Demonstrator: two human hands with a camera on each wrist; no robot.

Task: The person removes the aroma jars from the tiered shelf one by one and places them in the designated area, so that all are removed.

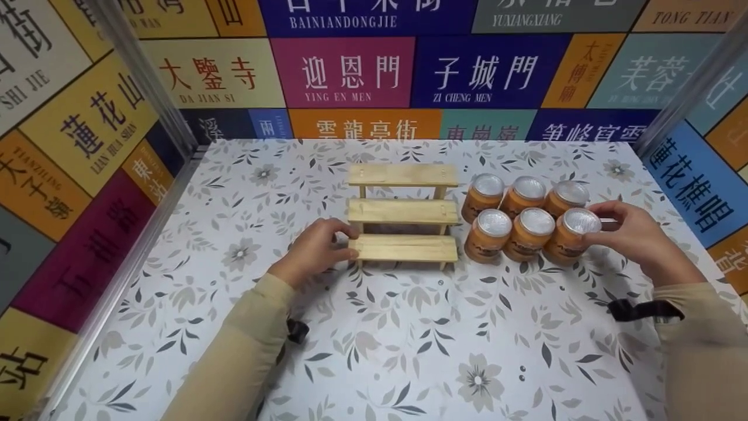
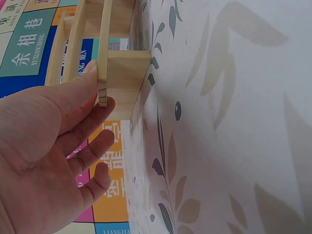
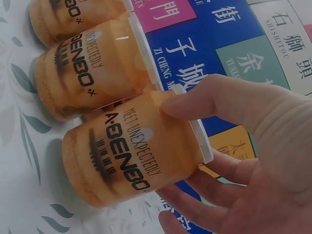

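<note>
A small three-tiered wooden stand [image 1: 403, 248] is on the patterned table, its steps rising toward the back. My left hand [image 1: 312, 251] pinches the left end of its lowest step, thumb on one face and index finger on the other in the left wrist view. Right of the stand, several orange jars with silvery lids stand upright in two rows. At the front right corner, a jar [image 3: 131, 146] with dark lettering is held near its lid by my right hand [image 1: 640, 237]. Its far side, with part of my fingers, is hidden in the head view.
Two neighbouring front-row jars [image 1: 529, 234] stand close beside the held one, with the back row [image 1: 485, 196] right behind. Walls covered in coloured name panels [image 1: 345, 73] border the table [image 1: 380, 362] at the back and sides. Dark straps [image 1: 646, 310] hang at both wrists.
</note>
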